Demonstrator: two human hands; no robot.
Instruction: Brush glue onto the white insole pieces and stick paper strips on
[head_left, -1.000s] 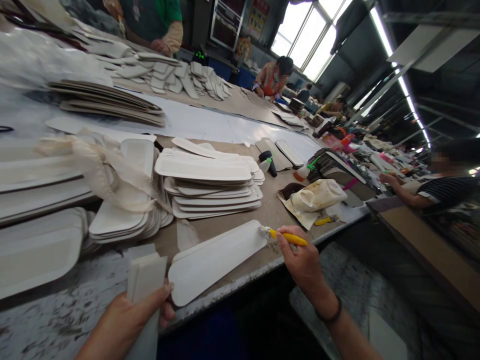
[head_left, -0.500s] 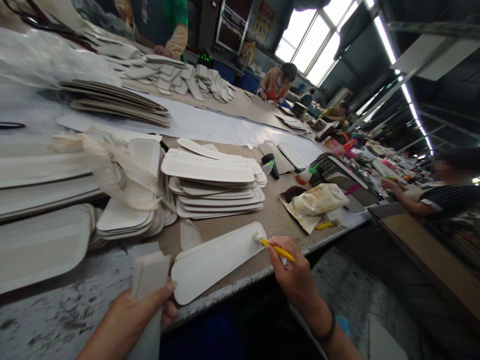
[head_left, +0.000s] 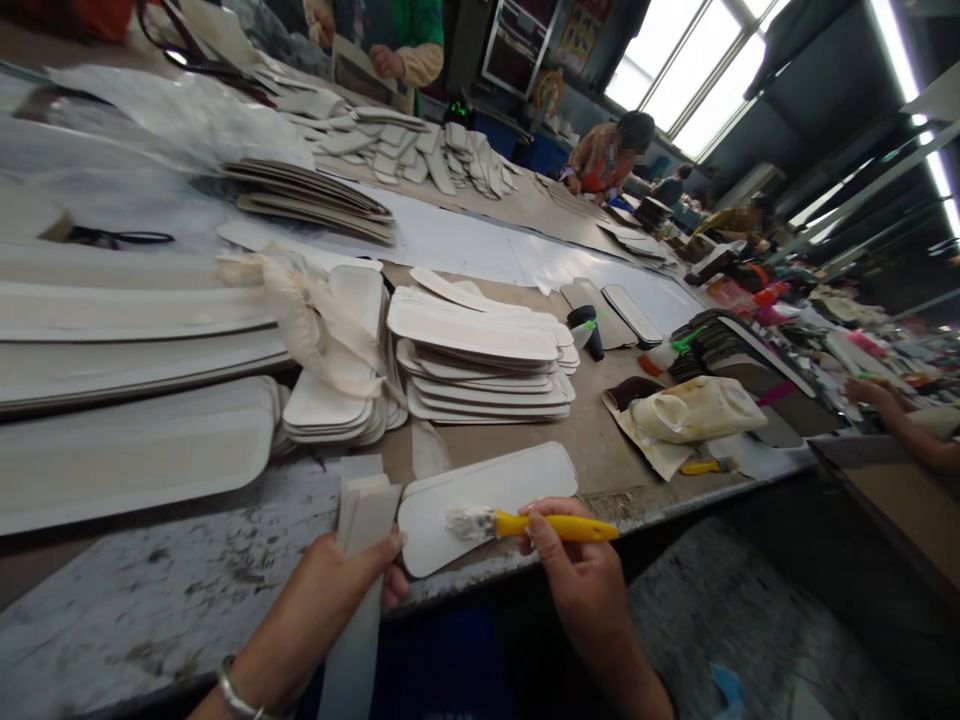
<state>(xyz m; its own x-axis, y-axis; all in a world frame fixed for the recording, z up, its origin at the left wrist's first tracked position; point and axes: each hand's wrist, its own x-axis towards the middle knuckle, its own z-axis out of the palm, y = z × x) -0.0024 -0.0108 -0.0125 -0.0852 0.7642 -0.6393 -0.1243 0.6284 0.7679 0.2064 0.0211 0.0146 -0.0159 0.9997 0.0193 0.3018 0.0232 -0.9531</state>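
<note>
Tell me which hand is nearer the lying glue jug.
Right. The right hand, holding the yellow brush, is just below-left of the jug; the left hand, gripping white strips, sits farther left.

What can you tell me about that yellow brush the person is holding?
The brush has a smooth yellow handle, plastic by the look of it, and a clump of pale bristles matted with whitish paste. The right hand pinches the handle near its middle, fingers curled over it. It lies almost level, bristles pointing left, and they rest on the white flat piece at the table's near edge.
</note>
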